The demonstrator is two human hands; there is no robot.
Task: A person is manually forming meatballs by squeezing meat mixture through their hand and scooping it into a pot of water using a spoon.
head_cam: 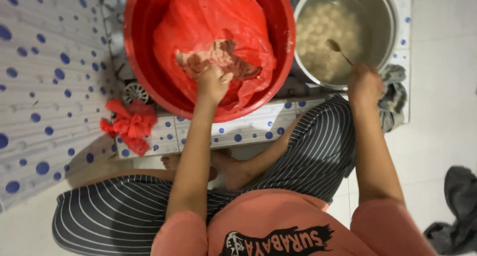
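Head view, looking straight down. I see the left hand [212,83] sunk into a pinkish lump of paste [218,59], fingers curled and pressed into it so that they grip a portion of the mass. The paste lies in a red plastic bag [208,22] that lines a large red basin [144,62]; bag and basin stand on a white ledge with blue dots [248,131].

To the right, touching the basin's rim, stands a metal pot [382,17] holding cloudy water with many pale balls [323,32] in it. The right hand [365,84] rests at the near rim of the pot, closed around the handle of a spoon [335,46] whose bowl reaches over the balls; the fingers themselves are hidden from me, so I cannot tell how tightly they pinch it.

A crumpled red bag [129,124] lies on the ledge left of the basin. A grey cloth [392,94] hangs just beside the right hand.
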